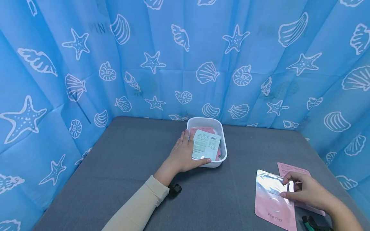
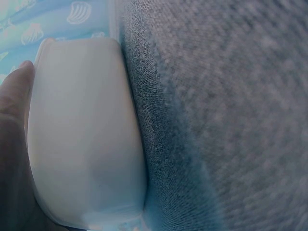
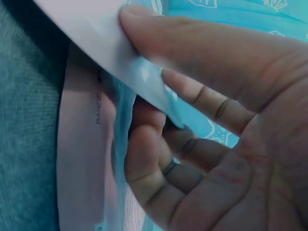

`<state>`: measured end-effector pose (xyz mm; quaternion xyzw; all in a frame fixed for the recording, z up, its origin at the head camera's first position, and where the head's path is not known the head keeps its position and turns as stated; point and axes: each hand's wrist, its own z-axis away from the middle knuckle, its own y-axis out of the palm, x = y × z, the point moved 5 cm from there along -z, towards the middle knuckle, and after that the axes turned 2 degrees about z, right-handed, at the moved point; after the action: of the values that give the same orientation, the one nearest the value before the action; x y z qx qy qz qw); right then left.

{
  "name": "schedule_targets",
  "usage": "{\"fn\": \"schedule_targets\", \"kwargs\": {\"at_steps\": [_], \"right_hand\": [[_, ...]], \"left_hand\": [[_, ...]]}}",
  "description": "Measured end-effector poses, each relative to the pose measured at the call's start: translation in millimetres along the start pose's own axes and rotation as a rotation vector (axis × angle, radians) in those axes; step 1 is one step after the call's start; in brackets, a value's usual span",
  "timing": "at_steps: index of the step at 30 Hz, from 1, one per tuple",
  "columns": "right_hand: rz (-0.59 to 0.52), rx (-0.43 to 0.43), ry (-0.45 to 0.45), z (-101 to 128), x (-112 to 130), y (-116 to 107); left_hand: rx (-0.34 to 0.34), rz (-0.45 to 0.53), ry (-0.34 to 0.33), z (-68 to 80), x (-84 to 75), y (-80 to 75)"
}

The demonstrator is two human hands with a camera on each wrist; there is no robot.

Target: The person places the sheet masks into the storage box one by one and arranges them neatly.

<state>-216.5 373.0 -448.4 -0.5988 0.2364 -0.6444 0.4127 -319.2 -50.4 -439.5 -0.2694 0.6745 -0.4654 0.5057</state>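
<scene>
Left hand (image 1: 185,154), fingers straight, flat against tub (image 1: 222,141) at frame centre, thumb under white packet (image 1: 206,145). Right hand (image 1: 306,191) pinching pink packet (image 1: 273,200), lower right on bench (image 1: 115,166).

The head view looks forward and down from above the white plastic tub (image 1: 221,133), taking in both sides. The left wrist view sits pressed close against the white plastic tub's (image 2: 82,134) outer wall. The right wrist view, right of it, shows fingers close-up.
</scene>
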Motion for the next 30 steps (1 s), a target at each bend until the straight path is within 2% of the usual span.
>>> {"fn": "schedule_targets", "kwargs": {"at_steps": [4,7,10,14,17,24,30], "right_hand": [[-0.018,-0.082,-0.102,-1.2,6.7,-1.0],[-0.081,-0.105,-0.176,-2.3,12.2,-1.9],[-0.101,-0.111,-0.173,-2.9,16.1,-2.5],[-0.047,-0.171,-0.143,-4.6,23.7,-4.2],[-0.051,-0.221,-0.163,-8.0,33.4,-7.0],[-0.164,-0.297,-0.213,-15.0,58.9,-16.6],[-0.168,-0.389,-0.269,-35.5,86.7,-26.3]], "left_hand": [[-0.005,-0.004,-0.002,0.4,0.5,-1.5],[-0.006,-0.004,-0.007,1.2,0.9,-2.4],[-0.004,0.002,-0.004,2.1,0.2,-3.1],[0.000,0.001,0.004,2.5,-1.3,-3.1],[0.002,0.002,0.002,3.0,-1.5,-3.2],[0.015,0.008,0.006,2.3,-4.5,-1.3],[0.003,-0.010,-0.001,1.6,-2.8,0.0]]}}
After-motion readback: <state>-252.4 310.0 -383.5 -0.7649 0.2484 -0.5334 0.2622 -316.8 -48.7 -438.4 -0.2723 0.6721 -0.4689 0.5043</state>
